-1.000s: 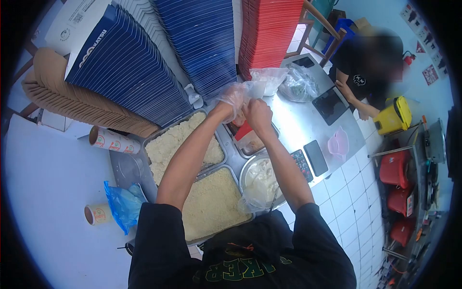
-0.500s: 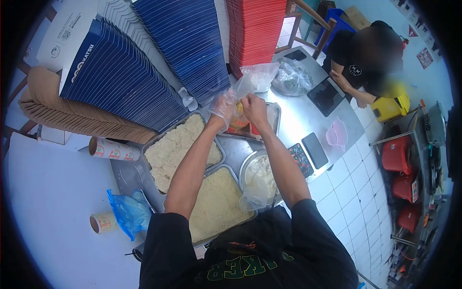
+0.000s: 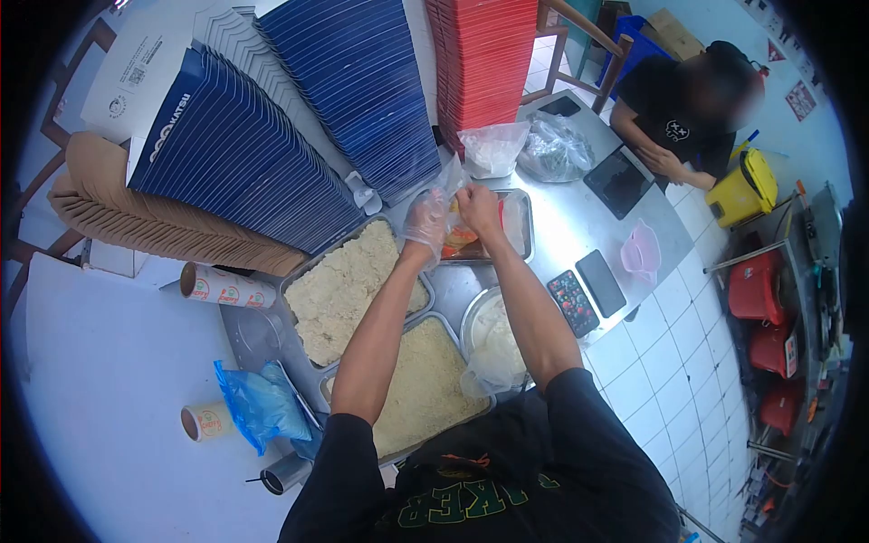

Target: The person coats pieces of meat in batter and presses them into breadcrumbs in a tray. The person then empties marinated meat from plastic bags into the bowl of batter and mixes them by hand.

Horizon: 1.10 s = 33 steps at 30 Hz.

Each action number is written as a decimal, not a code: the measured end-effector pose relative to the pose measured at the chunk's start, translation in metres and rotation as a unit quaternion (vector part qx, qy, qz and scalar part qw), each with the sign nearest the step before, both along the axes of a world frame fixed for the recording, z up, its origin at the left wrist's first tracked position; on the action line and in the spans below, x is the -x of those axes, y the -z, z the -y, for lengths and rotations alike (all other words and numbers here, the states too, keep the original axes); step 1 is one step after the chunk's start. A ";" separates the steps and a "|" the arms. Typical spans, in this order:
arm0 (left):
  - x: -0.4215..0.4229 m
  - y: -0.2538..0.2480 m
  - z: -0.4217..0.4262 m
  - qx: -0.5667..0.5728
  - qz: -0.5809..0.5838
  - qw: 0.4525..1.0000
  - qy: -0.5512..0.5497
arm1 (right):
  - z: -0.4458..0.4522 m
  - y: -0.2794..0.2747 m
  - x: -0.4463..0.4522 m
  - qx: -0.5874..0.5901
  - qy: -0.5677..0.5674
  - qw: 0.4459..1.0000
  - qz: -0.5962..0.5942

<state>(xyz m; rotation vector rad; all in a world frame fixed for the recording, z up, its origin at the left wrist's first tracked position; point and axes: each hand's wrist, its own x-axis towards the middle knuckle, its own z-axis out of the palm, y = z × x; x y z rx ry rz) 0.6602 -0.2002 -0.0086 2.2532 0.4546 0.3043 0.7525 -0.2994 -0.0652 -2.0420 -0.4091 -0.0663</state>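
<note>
My left hand (image 3: 425,223), in a clear plastic glove, is curled at the left end of a small metal tray (image 3: 531,237). What its fingers hold, if anything, is hidden. Thin clear plastic (image 3: 450,175) rises between the hands. My bare right hand (image 3: 480,210) is closed beside it, its fingertips at the plastic. Under the hands, orange and red packets (image 3: 462,241) show in the tray. Nearer me are a tray of pale, clumpy crumbs (image 3: 339,294), a tray of finer yellowish crumbs (image 3: 421,385) and a round bowl (image 3: 493,330) of white stuff with a plastic bag.
Stacks of blue boxes (image 3: 244,154) and red boxes (image 3: 484,68) stand along the far side. Two phones (image 3: 600,282), a pink cup (image 3: 640,249), a tablet (image 3: 619,181) and plastic bags (image 3: 554,147) lie to the right. Another person (image 3: 674,127) sits beyond the table.
The whole view has shifted slightly, so everything sits a little farther right. My hands stay together over the small tray. The other person's arms have shifted, hands now close together.
</note>
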 end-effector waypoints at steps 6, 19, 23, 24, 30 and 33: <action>-0.003 0.030 -0.019 -0.190 0.083 0.971 0.121 | 0.005 -0.013 -0.015 0.053 -0.029 0.998 -0.033; -0.045 -0.025 -0.014 0.019 -0.145 0.981 0.129 | 0.011 -0.021 -0.011 0.063 -0.097 0.991 0.069; -0.043 -0.009 -0.005 -0.086 -0.076 0.987 0.110 | 0.007 0.000 -0.024 0.043 -0.081 0.994 0.058; -0.037 -0.013 -0.002 -0.074 -0.094 0.986 0.112 | 0.006 0.000 -0.023 0.027 -0.056 0.998 0.014; -0.016 0.001 0.001 0.006 -0.092 0.995 0.040 | -0.014 0.003 -0.019 0.051 -0.013 0.998 0.023; -0.009 0.011 0.000 -0.033 -0.046 0.998 0.039 | -0.022 0.002 -0.017 0.059 -0.001 0.998 0.017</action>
